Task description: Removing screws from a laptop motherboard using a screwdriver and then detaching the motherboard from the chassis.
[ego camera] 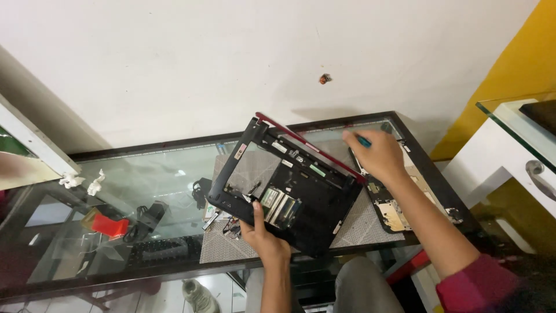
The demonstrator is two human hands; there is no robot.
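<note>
Knees (353,284) in grey are showing nearest, under the glass table (145,174). Left hand (263,235) is gripping the near edge of the laptop base (284,185), thumb lying on top, fingers curled beneath. Right hand (376,153) is closing round a blue-handled tool (364,141) at the far right, beside the red lid edge (307,145).

Laptop base: black, opened, tilted up off a grey mat (365,223) at table centre; memory modules and a bare bay are showing. A circuit board (391,211) is lying right of it.

Handling judgement: the holding hand is best keeping the base steady and clear of the exposed parts while the tool is being brought in. Loose cables (145,217) and a red object (110,225) are sitting left.
</note>
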